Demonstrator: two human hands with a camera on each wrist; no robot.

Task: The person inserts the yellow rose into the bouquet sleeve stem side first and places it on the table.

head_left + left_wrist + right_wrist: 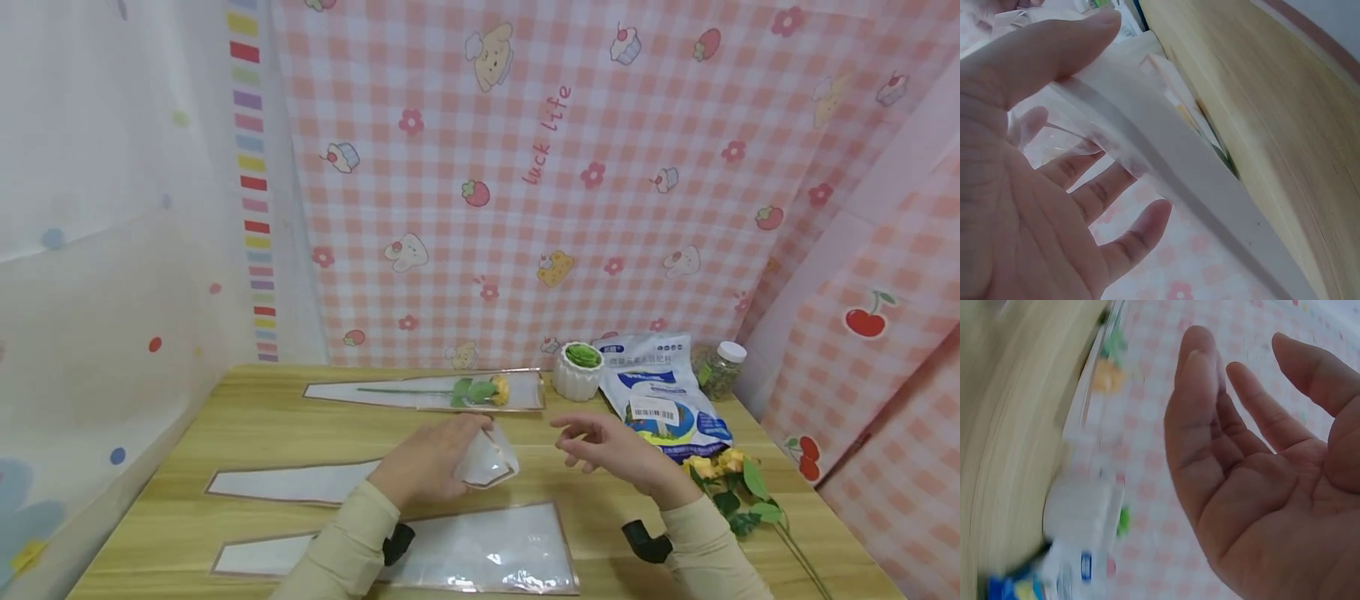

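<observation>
In the head view my left hand (pixel 427 462) grips the wide end of a white flower sleeve with a brown border (pixel 300 483), and the mouth of the sleeve is lifted off the table. The left wrist view shows the thumb on one side of the sleeve (pixel 1147 137) and the fingers on the other. To the right, my right hand (pixel 618 454) hovers over the table with loosely bent fingers and nothing in them. A second sleeve (pixel 480 550) lies flat nearest me. Farther back, another sleeve (pixel 390 392) contains a yellow rose (pixel 499 390) with a green stem.
At the back right stand a white ribbed pot (pixel 576 385) with a green top, a blue and white printed bag (pixel 652 392) and a white-lidded jar (pixel 722 371). Several yellow roses (pixel 727 462) lie by the right edge. Curtains (pixel 525 208) hang behind the wooden table (pixel 180 450).
</observation>
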